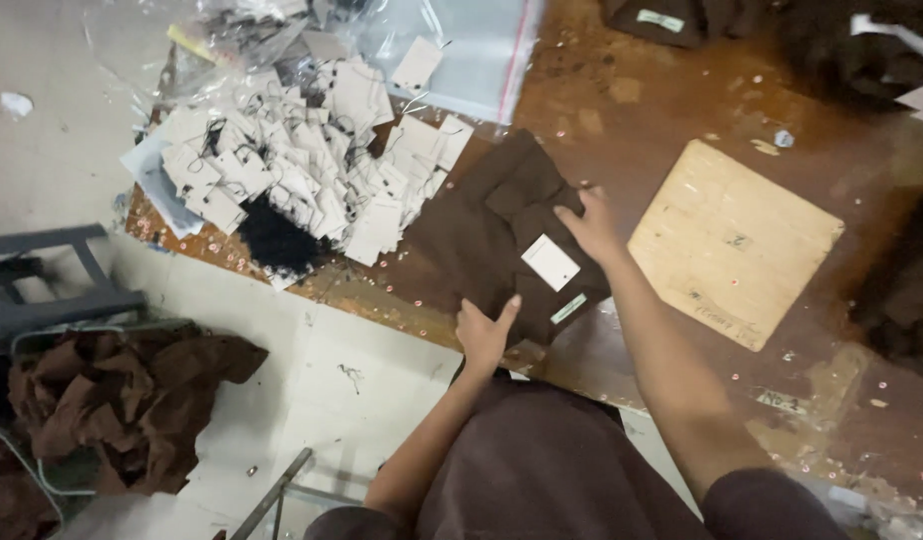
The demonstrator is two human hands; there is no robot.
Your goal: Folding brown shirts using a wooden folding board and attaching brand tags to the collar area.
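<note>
A folded dark brown garment lies on the worn brown table, with a white paper tag and a small pale label on it. My left hand grips the garment's near edge, thumb on top. My right hand presses flat on its right side, fingers spread, just above the white tag.
A heap of white hang tags with black strings covers the table's left part, beside clear plastic bags. A pale wooden board lies to the right. More dark garments sit at the far edge. Brown cloth fills a wire basket on the floor.
</note>
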